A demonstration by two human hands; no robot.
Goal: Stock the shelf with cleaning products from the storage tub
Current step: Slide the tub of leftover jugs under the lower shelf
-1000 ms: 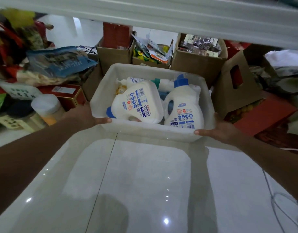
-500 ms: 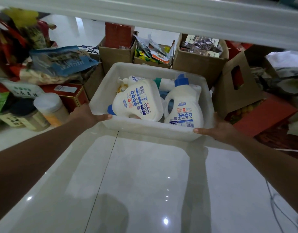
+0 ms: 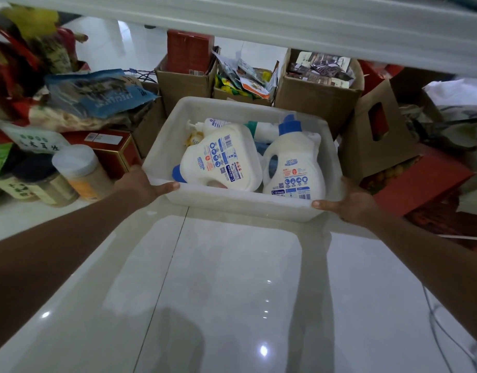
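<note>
A white storage tub sits on the shiny floor, with cardboard boxes packed close around its far side. The left hand holds the tub's near left corner, thumb on the rim. The right hand holds the near right corner the same way. Inside the tub, one big white bottle lies on its side with its blue cap toward the left hand. A second white bottle stands up beside it, blue cap on top. Smaller bottles lie behind them, maybe a pump bottle, but they are hard to see. A pale shelf edge runs across the top.
</note>
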